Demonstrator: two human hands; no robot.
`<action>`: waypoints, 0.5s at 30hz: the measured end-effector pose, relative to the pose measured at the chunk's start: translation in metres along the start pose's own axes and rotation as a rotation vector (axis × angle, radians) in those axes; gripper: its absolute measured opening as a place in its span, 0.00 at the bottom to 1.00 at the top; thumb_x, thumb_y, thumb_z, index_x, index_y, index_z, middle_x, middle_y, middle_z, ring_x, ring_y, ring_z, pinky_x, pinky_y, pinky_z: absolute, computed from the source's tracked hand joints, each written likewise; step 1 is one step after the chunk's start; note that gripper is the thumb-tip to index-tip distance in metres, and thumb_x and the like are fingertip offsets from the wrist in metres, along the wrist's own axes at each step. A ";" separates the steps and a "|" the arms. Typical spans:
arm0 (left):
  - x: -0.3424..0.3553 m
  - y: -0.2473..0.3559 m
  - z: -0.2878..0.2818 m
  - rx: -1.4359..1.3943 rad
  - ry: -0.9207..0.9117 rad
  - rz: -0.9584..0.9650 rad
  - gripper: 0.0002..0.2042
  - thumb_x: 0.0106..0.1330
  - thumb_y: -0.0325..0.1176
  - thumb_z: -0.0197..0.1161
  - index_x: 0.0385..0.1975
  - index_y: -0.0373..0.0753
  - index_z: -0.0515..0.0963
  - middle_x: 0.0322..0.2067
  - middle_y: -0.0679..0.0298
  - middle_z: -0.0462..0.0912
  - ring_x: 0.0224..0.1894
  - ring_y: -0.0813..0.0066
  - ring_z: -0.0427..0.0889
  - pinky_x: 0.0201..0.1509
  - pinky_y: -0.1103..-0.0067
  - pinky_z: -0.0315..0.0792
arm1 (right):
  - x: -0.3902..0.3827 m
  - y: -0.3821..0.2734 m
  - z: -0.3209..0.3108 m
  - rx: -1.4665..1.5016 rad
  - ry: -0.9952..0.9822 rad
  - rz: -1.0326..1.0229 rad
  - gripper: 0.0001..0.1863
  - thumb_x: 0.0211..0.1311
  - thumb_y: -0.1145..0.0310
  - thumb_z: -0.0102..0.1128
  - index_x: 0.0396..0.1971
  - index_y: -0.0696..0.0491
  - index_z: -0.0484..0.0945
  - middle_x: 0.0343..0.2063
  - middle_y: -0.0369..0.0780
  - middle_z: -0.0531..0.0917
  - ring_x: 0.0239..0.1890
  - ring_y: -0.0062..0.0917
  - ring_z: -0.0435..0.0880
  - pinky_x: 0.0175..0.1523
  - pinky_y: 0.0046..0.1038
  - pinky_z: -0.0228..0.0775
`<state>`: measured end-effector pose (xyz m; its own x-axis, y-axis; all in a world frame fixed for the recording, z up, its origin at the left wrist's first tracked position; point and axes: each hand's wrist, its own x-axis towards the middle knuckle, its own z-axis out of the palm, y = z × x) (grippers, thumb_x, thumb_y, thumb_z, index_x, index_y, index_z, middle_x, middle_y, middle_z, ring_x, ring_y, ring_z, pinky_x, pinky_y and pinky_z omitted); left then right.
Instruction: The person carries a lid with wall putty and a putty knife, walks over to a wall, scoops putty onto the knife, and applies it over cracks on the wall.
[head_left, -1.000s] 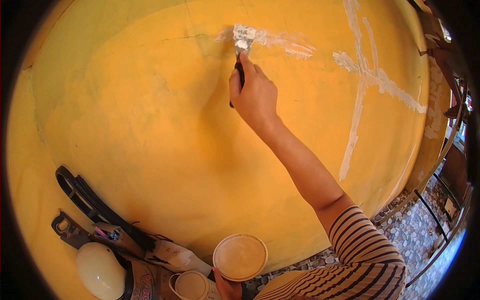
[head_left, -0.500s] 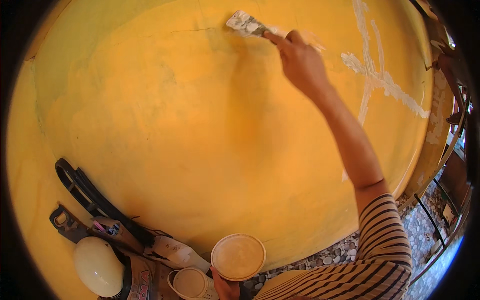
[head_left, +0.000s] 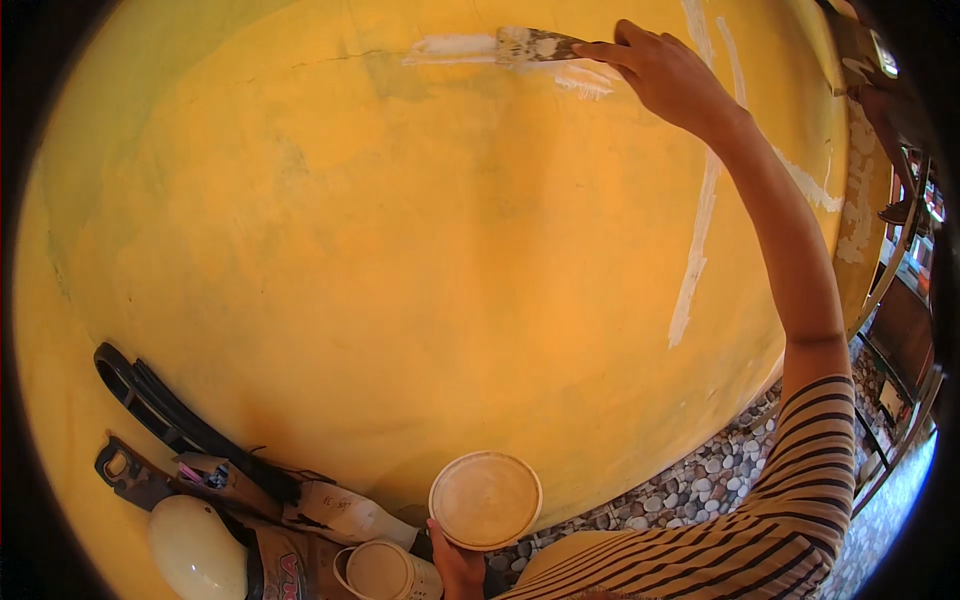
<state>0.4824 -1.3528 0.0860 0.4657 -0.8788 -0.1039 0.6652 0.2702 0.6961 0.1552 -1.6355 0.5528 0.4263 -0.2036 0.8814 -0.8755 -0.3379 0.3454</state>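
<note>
High on the yellow wall [head_left: 360, 260], my right hand [head_left: 672, 82] grips the handle of a putty knife [head_left: 522, 45]. Its blade, smeared with white filler, lies against the wall over a thin horizontal crack. A fresh strip of white filler [head_left: 455, 46] runs left from the blade, and a ragged smear [head_left: 585, 82] sits just below it. Down near the bottom, the fingers of my left hand [head_left: 457, 565] close on the edge of a round, pale lid-like disc [head_left: 486, 502]. Whether that disc is a lid or a full tub is unclear.
Long white filler streaks [head_left: 697, 260] mark the wall on the right. At lower left are a handsaw [head_left: 130, 475], a black curved strip [head_left: 165, 410], a cream helmet [head_left: 195, 550], an open box [head_left: 215, 475] and a white bucket [head_left: 385, 572]. Pebbled flooring [head_left: 700, 490] borders the wall.
My right hand and the putty knife have shifted right along the crack, leaving a white filler strip to the left of the blade. My left hand still holds the disc.
</note>
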 end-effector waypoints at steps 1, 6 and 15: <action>0.001 0.000 -0.001 0.008 -0.005 0.002 0.29 0.80 0.52 0.33 0.67 0.35 0.62 0.65 0.53 0.69 0.66 0.56 0.70 0.68 0.61 0.65 | -0.004 0.005 -0.004 0.003 0.011 -0.003 0.20 0.72 0.69 0.52 0.60 0.34 0.76 0.37 0.36 0.75 0.33 0.34 0.74 0.44 0.39 0.70; 0.004 -0.002 0.001 -0.004 -0.015 -0.008 0.29 0.80 0.52 0.33 0.67 0.35 0.62 0.65 0.53 0.69 0.66 0.56 0.69 0.69 0.61 0.64 | -0.012 0.021 -0.012 0.052 0.026 0.000 0.19 0.72 0.69 0.51 0.59 0.36 0.77 0.35 0.37 0.74 0.33 0.34 0.75 0.42 0.39 0.69; 0.011 -0.010 0.009 -0.013 -0.075 0.017 0.30 0.79 0.54 0.33 0.67 0.35 0.63 0.65 0.54 0.70 0.66 0.56 0.70 0.69 0.61 0.64 | 0.002 -0.007 0.008 0.135 0.076 -0.101 0.18 0.72 0.70 0.51 0.57 0.37 0.78 0.35 0.37 0.74 0.34 0.36 0.75 0.42 0.39 0.69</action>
<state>0.4754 -1.3684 0.0845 0.4325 -0.9008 -0.0387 0.6651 0.2898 0.6882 0.1637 -1.6407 0.5497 0.4877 -0.0935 0.8680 -0.7881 -0.4748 0.3917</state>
